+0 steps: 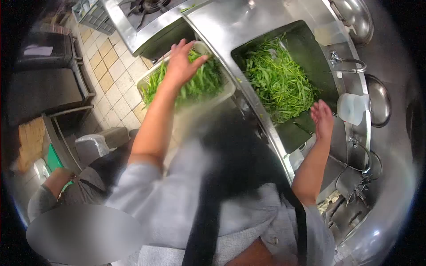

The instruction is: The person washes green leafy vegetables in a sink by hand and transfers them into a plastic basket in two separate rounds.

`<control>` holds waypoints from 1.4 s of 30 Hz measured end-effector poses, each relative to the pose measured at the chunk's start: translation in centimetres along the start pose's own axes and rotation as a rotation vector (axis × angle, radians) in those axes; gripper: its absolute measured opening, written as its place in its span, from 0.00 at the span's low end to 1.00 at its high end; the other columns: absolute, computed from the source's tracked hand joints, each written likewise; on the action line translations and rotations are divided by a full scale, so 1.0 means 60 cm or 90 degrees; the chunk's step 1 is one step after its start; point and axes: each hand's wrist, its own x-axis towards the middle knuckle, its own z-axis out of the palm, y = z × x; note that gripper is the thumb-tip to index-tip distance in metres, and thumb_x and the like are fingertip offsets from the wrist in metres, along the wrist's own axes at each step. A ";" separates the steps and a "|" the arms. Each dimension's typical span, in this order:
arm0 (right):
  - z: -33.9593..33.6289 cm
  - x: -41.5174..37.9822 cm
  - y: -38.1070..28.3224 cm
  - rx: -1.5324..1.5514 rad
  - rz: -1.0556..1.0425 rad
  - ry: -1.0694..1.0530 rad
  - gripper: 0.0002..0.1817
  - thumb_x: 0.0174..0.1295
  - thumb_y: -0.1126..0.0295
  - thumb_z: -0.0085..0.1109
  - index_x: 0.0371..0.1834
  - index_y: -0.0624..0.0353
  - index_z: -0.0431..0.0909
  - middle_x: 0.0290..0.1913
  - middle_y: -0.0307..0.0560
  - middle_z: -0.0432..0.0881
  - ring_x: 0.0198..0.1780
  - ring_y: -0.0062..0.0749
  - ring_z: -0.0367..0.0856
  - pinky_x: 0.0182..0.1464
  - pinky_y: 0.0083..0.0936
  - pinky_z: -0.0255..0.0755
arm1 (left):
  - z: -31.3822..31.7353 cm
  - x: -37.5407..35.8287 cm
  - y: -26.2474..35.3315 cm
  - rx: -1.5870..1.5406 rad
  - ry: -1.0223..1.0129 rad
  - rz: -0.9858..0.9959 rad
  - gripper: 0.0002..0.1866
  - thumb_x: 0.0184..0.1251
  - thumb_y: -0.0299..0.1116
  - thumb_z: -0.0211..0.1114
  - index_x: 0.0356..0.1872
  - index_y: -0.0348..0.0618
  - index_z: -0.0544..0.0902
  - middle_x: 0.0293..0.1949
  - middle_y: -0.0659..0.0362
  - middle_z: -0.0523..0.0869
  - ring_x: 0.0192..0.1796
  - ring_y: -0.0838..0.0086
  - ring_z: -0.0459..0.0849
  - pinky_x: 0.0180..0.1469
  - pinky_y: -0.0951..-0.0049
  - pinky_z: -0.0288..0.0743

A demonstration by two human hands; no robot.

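My left hand (179, 64) is over a pale plastic basket (230, 88) of long leafy greens (208, 82), its thumb and fingers spread and nothing in its grasp. To the right, a sink (321, 66) holds a large heap of the same kind of greens (279, 80), stems and narrow leaves tangled together. My right hand (323, 117) is at the near right edge of that heap, its fingers loosely bent and slightly apart, with nothing visible in them.
A steel counter (217, 26) borders the sink, and a faucet (350, 66) reaches over its right side. A white plastic container (351, 108) stands by the sink's edge. Another person (95, 177) is at the lower left beside a green board (55, 157). A grey crate (95, 20) is on the tiled floor.
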 end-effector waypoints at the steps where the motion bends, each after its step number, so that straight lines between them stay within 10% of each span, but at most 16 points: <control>1: 0.000 0.039 -0.016 0.031 -0.021 -0.015 0.22 0.69 0.59 0.60 0.60 0.59 0.73 0.50 0.43 0.81 0.47 0.25 0.81 0.46 0.19 0.76 | 0.027 0.036 0.026 0.013 -0.006 0.052 0.41 0.57 0.59 0.68 0.65 0.41 0.73 0.70 0.38 0.65 0.73 0.40 0.57 0.75 0.51 0.52; 9: 0.050 0.345 -0.065 0.257 -0.111 -0.129 0.22 0.67 0.63 0.60 0.60 0.62 0.71 0.51 0.50 0.82 0.52 0.33 0.81 0.53 0.28 0.76 | 0.183 0.216 0.186 0.361 -0.100 0.089 0.49 0.53 0.62 0.68 0.76 0.66 0.56 0.78 0.55 0.49 0.77 0.37 0.42 0.75 0.39 0.38; 15: 0.285 0.413 0.085 -0.568 -0.023 -0.245 0.43 0.55 0.44 0.67 0.66 0.64 0.69 0.61 0.57 0.77 0.61 0.45 0.77 0.64 0.39 0.69 | 0.192 0.225 0.206 0.394 -0.092 0.038 0.51 0.50 0.57 0.71 0.76 0.70 0.54 0.78 0.56 0.49 0.77 0.39 0.42 0.75 0.38 0.38; 22: 0.296 0.484 0.165 -0.469 0.016 -0.527 0.28 0.59 0.50 0.63 0.58 0.56 0.78 0.53 0.51 0.83 0.50 0.43 0.81 0.53 0.39 0.72 | 0.198 0.225 0.194 0.355 -0.044 0.067 0.51 0.47 0.56 0.73 0.75 0.70 0.56 0.77 0.56 0.53 0.76 0.39 0.45 0.75 0.38 0.39; 31: 0.152 0.545 0.221 -0.106 0.337 -0.348 0.26 0.63 0.57 0.60 0.62 0.54 0.74 0.58 0.43 0.79 0.61 0.37 0.75 0.64 0.41 0.65 | 0.200 0.226 0.189 0.304 -0.013 0.101 0.50 0.43 0.53 0.75 0.73 0.70 0.61 0.76 0.55 0.56 0.76 0.38 0.47 0.74 0.37 0.41; 42: 0.000 0.552 0.308 -0.337 0.197 -0.118 0.18 0.65 0.63 0.61 0.57 0.51 0.78 0.53 0.40 0.81 0.53 0.31 0.77 0.50 0.37 0.72 | 0.204 0.223 0.188 0.315 0.003 0.112 0.49 0.43 0.53 0.75 0.72 0.69 0.63 0.76 0.56 0.58 0.76 0.39 0.49 0.74 0.37 0.43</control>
